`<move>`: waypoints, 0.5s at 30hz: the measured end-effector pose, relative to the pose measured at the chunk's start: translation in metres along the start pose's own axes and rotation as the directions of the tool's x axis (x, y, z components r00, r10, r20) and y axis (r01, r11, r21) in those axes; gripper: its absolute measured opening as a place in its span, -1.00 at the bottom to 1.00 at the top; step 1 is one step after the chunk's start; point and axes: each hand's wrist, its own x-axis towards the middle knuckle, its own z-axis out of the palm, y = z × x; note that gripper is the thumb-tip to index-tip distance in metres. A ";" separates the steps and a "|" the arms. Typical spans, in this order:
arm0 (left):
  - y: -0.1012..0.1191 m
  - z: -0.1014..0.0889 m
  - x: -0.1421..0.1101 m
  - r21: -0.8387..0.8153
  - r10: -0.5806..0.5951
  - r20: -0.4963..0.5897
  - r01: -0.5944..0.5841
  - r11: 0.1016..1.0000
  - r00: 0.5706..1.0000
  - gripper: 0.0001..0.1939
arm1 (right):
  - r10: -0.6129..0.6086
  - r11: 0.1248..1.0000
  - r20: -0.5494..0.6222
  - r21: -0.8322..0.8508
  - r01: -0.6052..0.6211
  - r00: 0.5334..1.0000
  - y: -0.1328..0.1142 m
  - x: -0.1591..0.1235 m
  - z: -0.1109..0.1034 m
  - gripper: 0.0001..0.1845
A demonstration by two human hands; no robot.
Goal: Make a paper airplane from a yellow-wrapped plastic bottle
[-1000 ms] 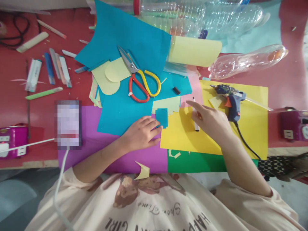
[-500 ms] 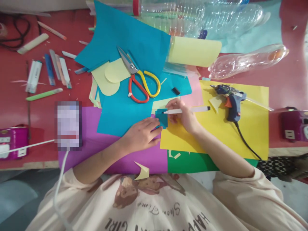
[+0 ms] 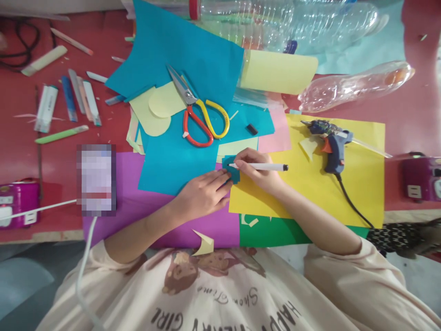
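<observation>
Across from the yellow sheet (image 3: 310, 184), where it had hovered a second before, my right hand (image 3: 260, 172) had come to the small blue paper piece (image 3: 234, 175), bringing the white marker (image 3: 276, 167) with it. I pinched that marker between thumb and fingers, nearly level, its tip over the piece's upper left part; whether it touched, I couldn't tell. My left hand (image 3: 203, 193) lay palm down, fingers stretched out and slightly parted, fingertips on the piece's left edge. The piece lay where the purple sheet (image 3: 131, 177) met the yellow. Beyond sat a black cap (image 3: 252, 128) and the scissors (image 3: 189, 97), blades parted little if at all.
</observation>
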 end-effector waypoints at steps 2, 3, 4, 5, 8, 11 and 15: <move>0.000 0.000 0.000 0.003 0.003 0.004 -0.003 1.000 1.000 -0.73 | -0.021 1.000 0.001 -0.002 0.021 1.000 0.001 0.000 0.000 -0.66; 0.001 0.000 0.000 0.007 0.008 0.001 -0.008 1.000 1.000 -0.73 | -0.023 1.000 0.002 -0.008 0.023 1.000 0.001 0.000 0.000 -0.68; 0.001 0.000 0.000 0.013 0.013 -0.007 -0.013 1.000 1.000 -0.73 | -0.020 1.000 0.004 -0.017 0.020 1.000 0.002 0.000 0.000 -0.71; 0.001 0.000 0.000 0.023 0.020 -0.018 -0.020 1.000 1.000 -0.73 | -0.016 1.000 0.003 -0.026 0.016 1.000 0.003 0.000 0.000 -0.73; 0.001 -0.001 0.001 0.052 0.044 -0.032 -0.042 0.998 0.999 -0.71 | -0.005 1.000 0.011 -0.019 0.005 1.000 0.005 -0.001 -0.001 -0.76; 0.002 -0.003 0.001 0.075 0.050 -0.018 -0.048 0.996 0.999 -0.70 | 0.005 1.000 0.027 0.026 -0.006 1.000 0.006 -0.001 -0.002 -0.78; 0.004 -0.004 0.002 0.100 0.051 -0.053 -0.045 0.994 0.997 -0.71 | 0.013 1.000 0.024 0.027 -0.014 1.000 0.006 -0.002 -0.001 -0.82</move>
